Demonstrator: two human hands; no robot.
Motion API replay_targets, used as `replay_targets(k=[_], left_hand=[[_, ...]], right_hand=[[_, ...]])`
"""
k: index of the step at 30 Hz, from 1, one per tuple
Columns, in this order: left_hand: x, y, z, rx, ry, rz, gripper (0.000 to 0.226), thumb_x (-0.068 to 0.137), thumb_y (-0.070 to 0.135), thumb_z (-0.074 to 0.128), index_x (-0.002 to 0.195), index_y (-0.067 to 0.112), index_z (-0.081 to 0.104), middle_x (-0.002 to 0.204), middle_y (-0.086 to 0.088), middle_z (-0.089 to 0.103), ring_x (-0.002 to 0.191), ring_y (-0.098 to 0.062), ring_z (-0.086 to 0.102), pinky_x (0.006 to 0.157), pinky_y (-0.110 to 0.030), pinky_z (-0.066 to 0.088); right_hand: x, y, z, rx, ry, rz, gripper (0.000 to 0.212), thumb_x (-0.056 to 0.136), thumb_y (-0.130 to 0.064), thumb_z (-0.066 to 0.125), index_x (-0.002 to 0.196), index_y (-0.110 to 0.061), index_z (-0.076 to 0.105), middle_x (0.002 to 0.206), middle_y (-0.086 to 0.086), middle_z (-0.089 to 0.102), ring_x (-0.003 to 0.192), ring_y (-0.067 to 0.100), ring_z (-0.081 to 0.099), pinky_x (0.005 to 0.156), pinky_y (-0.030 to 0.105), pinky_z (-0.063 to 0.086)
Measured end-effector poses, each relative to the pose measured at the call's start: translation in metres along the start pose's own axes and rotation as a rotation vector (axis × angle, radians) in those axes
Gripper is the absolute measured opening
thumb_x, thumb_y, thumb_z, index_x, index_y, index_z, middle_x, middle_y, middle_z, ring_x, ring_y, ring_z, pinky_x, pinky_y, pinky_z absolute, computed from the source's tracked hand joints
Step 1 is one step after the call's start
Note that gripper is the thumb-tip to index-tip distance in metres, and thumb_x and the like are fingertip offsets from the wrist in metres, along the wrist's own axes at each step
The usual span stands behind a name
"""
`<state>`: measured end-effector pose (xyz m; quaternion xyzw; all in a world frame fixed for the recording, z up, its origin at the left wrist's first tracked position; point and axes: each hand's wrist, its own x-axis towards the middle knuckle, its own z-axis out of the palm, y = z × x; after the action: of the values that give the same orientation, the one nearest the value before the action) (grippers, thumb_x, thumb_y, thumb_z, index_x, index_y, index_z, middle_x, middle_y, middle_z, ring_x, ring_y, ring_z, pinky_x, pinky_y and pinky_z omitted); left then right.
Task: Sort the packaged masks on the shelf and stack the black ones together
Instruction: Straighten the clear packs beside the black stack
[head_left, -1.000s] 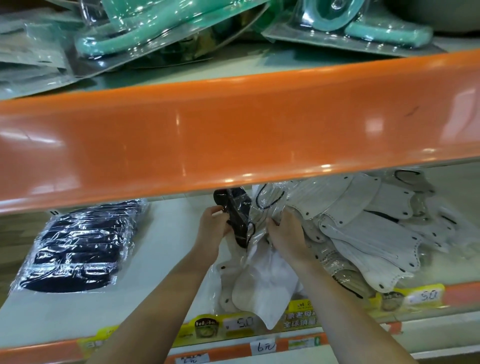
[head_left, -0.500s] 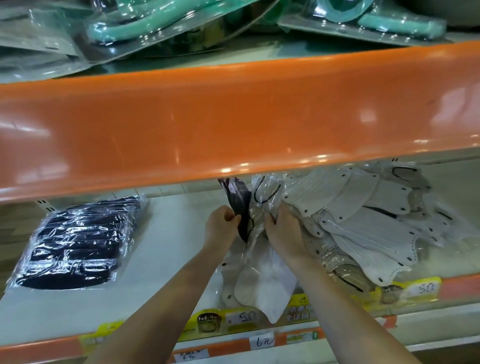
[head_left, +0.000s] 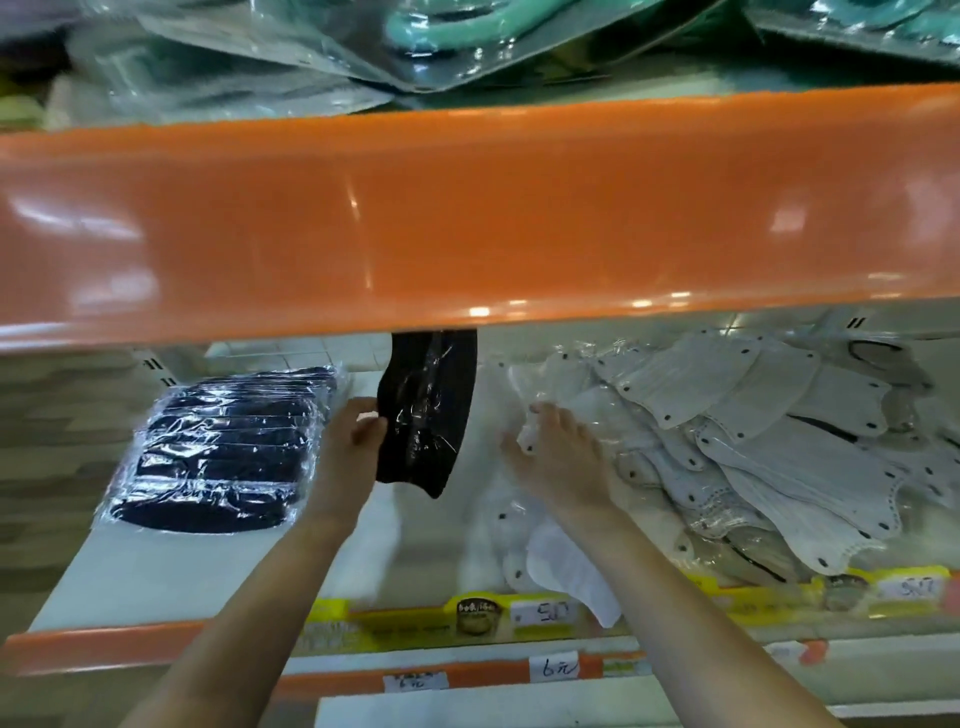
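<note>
Orange-edged lower shelf lip (head_left: 104, 644), nearest: carrying yellow price tags (head_left: 540, 613) along its front, handwritten labels below.

Left hand (head_left: 348, 441): pinching one packaged black mask (head_left: 426, 415) by its left edge, thumb and fingers closed on the clear wrapper; mask hanging upright and clear of the shelf, its top end hiding behind the orange upper shelf front (head_left: 467, 218).

Right hand (head_left: 561, 457): resting on the left edge of the white mask pile (head_left: 753, 441), fingers relaxed and spread, gripping nothing by the look of it.

Step in hand, judging: carrying a picked-out black mask leftward toward the black stack (head_left: 223, 447), lying flat well to the left on the shelf board (head_left: 130, 577).

Next move, judging: tipping the mask flat and laying it squarely on the stack, wrapper likely sliding on wrapper.

Room: bare board lying between the held mask and the stack, more in front of the stack. Headroom tight under the upper shelf front. White masks overhanging the lip at the lower middle, likely to slip off if nudged.

Farthest: dark loops (head_left: 878, 353) showing at the pile's rear; whether more black masks are waiting there, not telling. Teal packaged goods (head_left: 457, 31) lying on the shelf above.
</note>
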<state>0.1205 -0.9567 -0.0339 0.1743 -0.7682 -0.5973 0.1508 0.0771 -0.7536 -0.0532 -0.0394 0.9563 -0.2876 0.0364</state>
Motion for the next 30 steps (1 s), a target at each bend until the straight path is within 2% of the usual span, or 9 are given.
replay_targets(k=[5,7,10,13,18,20,23,26,30], left_hand=[[-0.008,-0.002,-0.024,0.043,-0.111,-0.031,0.030,0.094,-0.008,0.043,0.089,0.014,0.063,0.072,0.005,0.065,0.055,0.006,0.059,0.054,-0.007,0.044],[-0.010,-0.006,-0.032,0.073,-0.145,-0.029,0.031,0.094,-0.007,0.044,0.089,0.013,0.067,0.066,0.012,0.065,0.059,0.003,0.059,0.057,-0.007,0.043],[-0.013,-0.010,-0.047,0.066,-0.183,-0.077,0.036,0.096,-0.001,0.045,0.083,0.022,0.068,0.062,0.018,0.067,0.062,0.002,0.060,0.059,-0.010,0.044],[-0.015,-0.011,-0.064,-0.014,-0.185,-0.179,0.038,0.097,0.001,0.045,0.082,0.024,0.071,0.072,0.007,0.072,0.077,-0.015,0.066,0.070,-0.025,0.050],[-0.018,-0.010,-0.089,-0.199,-0.250,-0.345,0.033,0.098,0.003,0.043,0.089,0.013,0.073,0.095,-0.017,0.071,0.090,-0.028,0.065,0.092,-0.044,0.047],[-0.019,-0.012,-0.095,-0.136,-0.312,-0.342,0.030,0.099,0.005,0.044,0.092,0.013,0.072,0.097,-0.018,0.071,0.090,-0.028,0.064,0.088,-0.040,0.049],[-0.017,-0.022,-0.105,0.081,-0.287,-0.256,0.021,0.099,0.008,0.047,0.101,0.014,0.067,0.101,-0.016,0.069,0.084,-0.021,0.063,0.072,-0.027,0.049],[-0.018,-0.035,-0.119,0.372,-0.142,0.024,0.022,0.096,0.010,0.052,0.114,0.011,0.065,0.103,-0.008,0.067,0.089,-0.018,0.061,0.074,-0.018,0.043],[-0.032,-0.027,-0.140,0.422,-0.053,0.340,0.022,0.096,0.021,0.052,0.104,0.010,0.070,0.097,0.005,0.063,0.088,-0.010,0.059,0.077,-0.021,0.046]], right_hand=[[-0.016,-0.028,0.010,0.077,0.061,-0.321,0.047,0.095,-0.025,0.050,0.141,-0.019,0.037,0.145,0.000,0.039,0.134,0.020,0.034,0.111,0.034,0.025],[-0.025,-0.039,0.016,0.136,0.075,-0.399,0.055,0.095,-0.014,0.049,0.146,-0.019,0.030,0.151,0.000,0.029,0.139,0.018,0.025,0.114,0.033,0.021],[-0.032,-0.047,0.025,-0.006,0.074,-0.518,0.063,0.087,0.001,0.051,0.144,-0.020,0.035,0.155,0.000,0.022,0.142,0.019,0.016,0.115,0.032,0.010],[-0.038,-0.050,0.036,-0.200,-0.059,-0.620,0.067,0.080,0.007,0.047,0.141,-0.021,0.039,0.157,-0.005,0.018,0.141,0.014,0.006,0.115,0.030,0.002],[-0.048,-0.059,0.055,-0.099,-0.054,-0.666,0.053,0.078,-0.007,0.054,0.130,-0.017,0.054,0.138,0.000,0.050,0.127,0.019,0.040,0.105,0.036,0.034],[-0.052,-0.067,0.057,-0.030,-0.051,-0.666,0.044,0.078,-0.016,0.053,0.121,-0.015,0.060,0.124,0.001,0.060,0.113,0.022,0.054,0.093,0.037,0.046],[-0.055,-0.079,0.059,-0.031,-0.001,-0.679,0.038,0.080,-0.027,0.041,0.109,-0.017,0.064,0.108,-0.002,0.064,0.098,0.019,0.059,0.078,0.033,0.050],[-0.056,-0.092,0.063,-0.061,0.046,-0.666,0.040,0.079,-0.026,0.036,0.103,-0.016,0.067,0.101,-0.004,0.065,0.092,0.020,0.060,0.077,0.034,0.048],[-0.058,-0.113,0.073,-0.114,0.235,-0.663,0.033,0.077,-0.023,0.041,0.093,-0.018,0.068,0.091,-0.005,0.064,0.082,0.019,0.060,0.072,0.025,0.038]])
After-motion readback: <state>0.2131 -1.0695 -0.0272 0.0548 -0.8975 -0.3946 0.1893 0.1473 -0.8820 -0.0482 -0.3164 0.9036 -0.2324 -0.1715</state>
